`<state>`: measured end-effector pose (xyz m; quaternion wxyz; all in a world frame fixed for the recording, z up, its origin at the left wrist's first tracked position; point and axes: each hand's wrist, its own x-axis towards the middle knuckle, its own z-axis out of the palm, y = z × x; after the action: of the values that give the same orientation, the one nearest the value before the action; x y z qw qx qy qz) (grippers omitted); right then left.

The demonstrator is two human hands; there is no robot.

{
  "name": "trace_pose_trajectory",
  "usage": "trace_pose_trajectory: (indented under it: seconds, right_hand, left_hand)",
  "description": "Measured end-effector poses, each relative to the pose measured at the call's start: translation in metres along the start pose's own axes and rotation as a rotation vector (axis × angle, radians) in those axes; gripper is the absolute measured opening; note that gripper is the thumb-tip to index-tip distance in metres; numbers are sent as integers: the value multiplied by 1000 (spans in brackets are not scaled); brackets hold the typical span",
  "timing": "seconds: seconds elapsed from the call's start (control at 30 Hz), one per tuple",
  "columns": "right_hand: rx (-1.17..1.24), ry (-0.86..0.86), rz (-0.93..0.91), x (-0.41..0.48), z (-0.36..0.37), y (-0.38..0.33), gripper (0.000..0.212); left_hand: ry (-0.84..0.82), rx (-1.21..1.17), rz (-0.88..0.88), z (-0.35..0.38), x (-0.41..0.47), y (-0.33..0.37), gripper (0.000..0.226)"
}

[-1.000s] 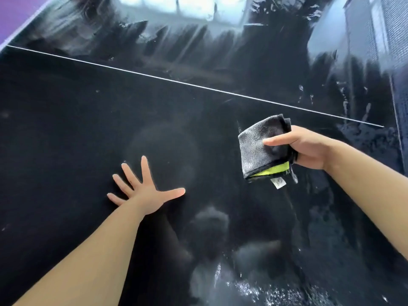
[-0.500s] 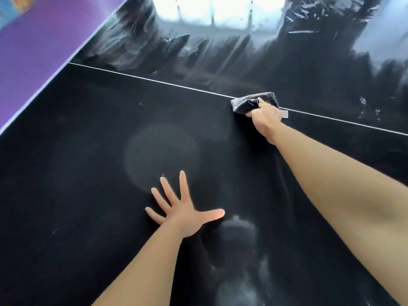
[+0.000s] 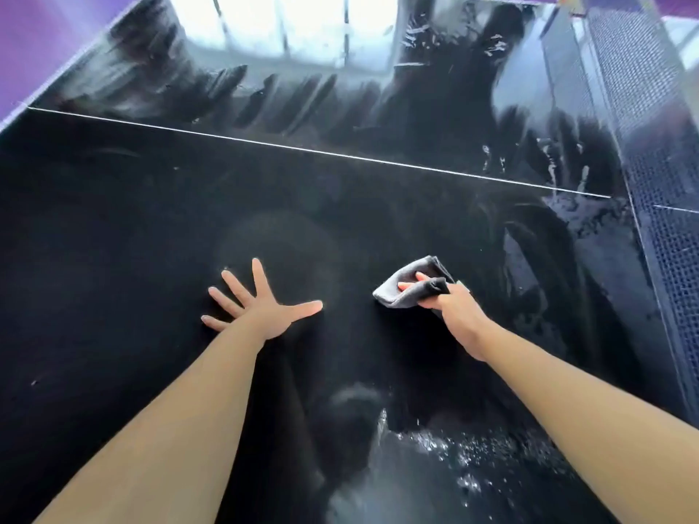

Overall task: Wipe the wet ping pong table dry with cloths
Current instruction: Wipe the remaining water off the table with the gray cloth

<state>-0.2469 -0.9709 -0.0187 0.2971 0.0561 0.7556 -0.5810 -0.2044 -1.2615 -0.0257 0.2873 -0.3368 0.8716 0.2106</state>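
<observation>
Head view: my right hand (image 3: 455,310) grips the cloth (image 3: 406,287), half hiding it; left hand (image 3: 261,308) splayed flat on the table (image 3: 113,240).

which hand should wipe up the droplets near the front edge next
Right. The right hand already grips the cloth, and the droplets lie on its side. The left hand is spread flat, bare.

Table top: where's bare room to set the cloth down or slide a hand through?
Nearly everywhere: only the left hand and right hand with its cloth occupy the table. Bare patches: left of the left hand, between the hands, beyond them to the white line. Droplets lie near-right.
</observation>
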Motion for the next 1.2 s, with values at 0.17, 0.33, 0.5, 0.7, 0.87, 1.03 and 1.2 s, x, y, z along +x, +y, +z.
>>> trace_pose_trajectory:
  seconds: [0.17,0.33,0.5,0.7,0.87,1.03,1.2]
  right_hand:
    - [28,16,79,-110,24,39,38]
    - [83,-30,145,-192,53,73,40]
    - [155,10,231,-259,91,115,37]
    - [238,-47,488,-309,127,121,27]
    - [710,67,458,-354,128,88,31]
    - [792,101,337,-385,132,57,35]
    - [695,136,263,-393,147,43,40]
  left_hand:
    - [73,-112,219,19,-47,-35,90]
    - [44,-352,395,81,-159,-75,62]
    - [-42,-588,350,125,-246,-118,50]
    - [-190,-556,404,119,-283,-155,41]
    - [-500,-495,538,74,-299,-160,42]
    - [-607,-580,669,59,-319,-153,26]
    - [-329,-589,668,55,-319,-156,28]
